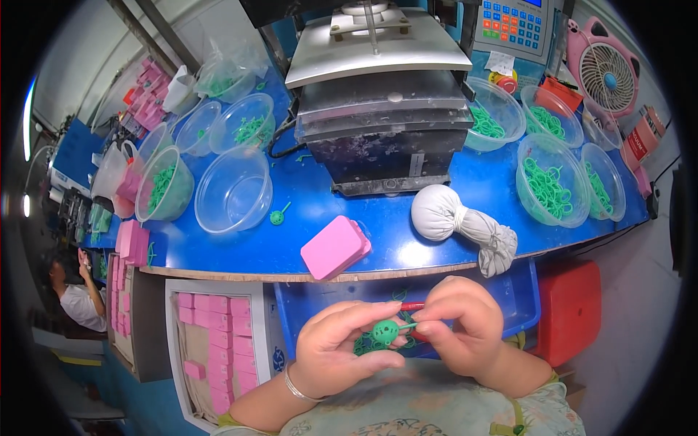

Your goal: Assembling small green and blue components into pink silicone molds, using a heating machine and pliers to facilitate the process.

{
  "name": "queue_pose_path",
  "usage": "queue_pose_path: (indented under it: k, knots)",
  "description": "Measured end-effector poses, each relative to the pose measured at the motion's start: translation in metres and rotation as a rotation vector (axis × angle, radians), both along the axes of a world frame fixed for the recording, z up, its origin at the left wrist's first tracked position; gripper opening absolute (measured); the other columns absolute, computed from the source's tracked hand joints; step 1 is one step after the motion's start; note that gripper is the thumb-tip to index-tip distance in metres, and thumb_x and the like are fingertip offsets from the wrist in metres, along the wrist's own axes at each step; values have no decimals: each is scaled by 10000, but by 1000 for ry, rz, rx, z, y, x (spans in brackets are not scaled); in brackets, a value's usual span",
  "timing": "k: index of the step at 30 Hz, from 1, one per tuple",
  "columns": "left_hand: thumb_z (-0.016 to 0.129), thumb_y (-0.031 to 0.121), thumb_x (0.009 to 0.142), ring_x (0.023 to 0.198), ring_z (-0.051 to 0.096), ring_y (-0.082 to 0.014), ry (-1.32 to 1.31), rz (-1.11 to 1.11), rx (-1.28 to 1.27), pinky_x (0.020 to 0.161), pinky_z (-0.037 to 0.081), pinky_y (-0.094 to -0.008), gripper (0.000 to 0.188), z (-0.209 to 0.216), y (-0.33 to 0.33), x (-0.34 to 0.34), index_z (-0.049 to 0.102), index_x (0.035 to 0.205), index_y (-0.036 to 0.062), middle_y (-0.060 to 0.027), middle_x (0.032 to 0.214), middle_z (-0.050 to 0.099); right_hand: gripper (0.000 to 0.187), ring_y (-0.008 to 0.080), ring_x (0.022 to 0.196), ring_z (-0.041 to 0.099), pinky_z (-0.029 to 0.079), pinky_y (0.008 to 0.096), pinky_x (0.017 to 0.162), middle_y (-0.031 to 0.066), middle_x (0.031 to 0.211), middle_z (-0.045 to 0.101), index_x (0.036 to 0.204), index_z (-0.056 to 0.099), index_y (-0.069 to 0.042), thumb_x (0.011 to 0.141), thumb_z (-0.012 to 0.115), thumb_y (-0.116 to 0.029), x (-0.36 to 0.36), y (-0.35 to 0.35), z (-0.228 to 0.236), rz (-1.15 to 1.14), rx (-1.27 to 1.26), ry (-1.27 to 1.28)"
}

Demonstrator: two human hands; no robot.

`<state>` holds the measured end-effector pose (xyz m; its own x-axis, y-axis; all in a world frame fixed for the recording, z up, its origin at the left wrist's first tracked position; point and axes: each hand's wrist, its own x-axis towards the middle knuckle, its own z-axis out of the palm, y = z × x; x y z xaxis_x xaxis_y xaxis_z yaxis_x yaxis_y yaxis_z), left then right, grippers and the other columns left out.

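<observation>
My left hand holds a small green rubbery ball with dark marks between thumb and fingers, palm turned inward. A thin green stem runs from the ball to my right hand, whose thumb and forefinger pinch its end. A slim red piece shows between the two hands; its kind is hard to tell. Beneath the hands lies a blue bin with green looped pieces in it, partly hidden by my fingers.
On the blue table stand a black-sided press, a pink block and a tied white cloth bag. Clear bowls flank it, several holding green pieces. Left is a box of pink blocks; right, a red stool.
</observation>
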<state>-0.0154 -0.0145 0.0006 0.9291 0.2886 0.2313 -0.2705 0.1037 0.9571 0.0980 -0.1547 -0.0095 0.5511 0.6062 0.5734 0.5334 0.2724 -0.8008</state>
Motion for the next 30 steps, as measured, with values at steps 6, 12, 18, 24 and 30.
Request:
queue_pose_path:
  k: [6, 12, 18, 24, 30]
  knots:
    - [763, 63, 693, 784, 655, -228, 47, 7, 220, 680, 555, -307, 434, 1, 6, -3, 567, 1056, -72, -151, 891, 607, 127, 206, 615, 562, 433, 300, 552, 90, 728, 590, 816, 611, -23, 724, 696, -42, -1, -1, 0, -1, -12, 49]
    - [778, 169, 681, 760, 654, -217, 46, 30, 172, 666, 556, -297, 473, -2, 6, -3, 580, 1043, -62, -148, 868, 621, 120, 202, 610, 561, 435, 299, 553, 89, 727, 589, 810, 611, -26, 728, 696, -48, -1, 0, -1, 25, -5, 56]
    - [776, 218, 673, 763, 649, -216, 55, 47, 67, 670, 557, -299, 526, -3, 3, -3, 570, 1073, -54, -142, 882, 617, 119, 199, 606, 559, 433, 298, 551, 86, 727, 589, 811, 610, -31, 734, 696, -59, -2, 1, -2, 33, 1, 43]
    - [769, 168, 695, 759, 640, -212, 6, 43, 228, 671, 552, -309, 477, -5, 8, -4, 566, 1074, -39, -147, 885, 608, 113, 202, 601, 554, 429, 301, 546, 87, 733, 589, 816, 609, -29, 739, 688, -52, -3, 3, -4, 34, 1, 46]
    - [752, 80, 712, 772, 638, -212, 24, 96, 367, 683, 547, -307, 418, -5, 8, -8, 568, 1072, -30, -154, 904, 605, 93, 205, 616, 547, 424, 292, 533, 92, 734, 585, 813, 602, -18, 757, 669, -52, -4, 7, -8, 47, -42, 56]
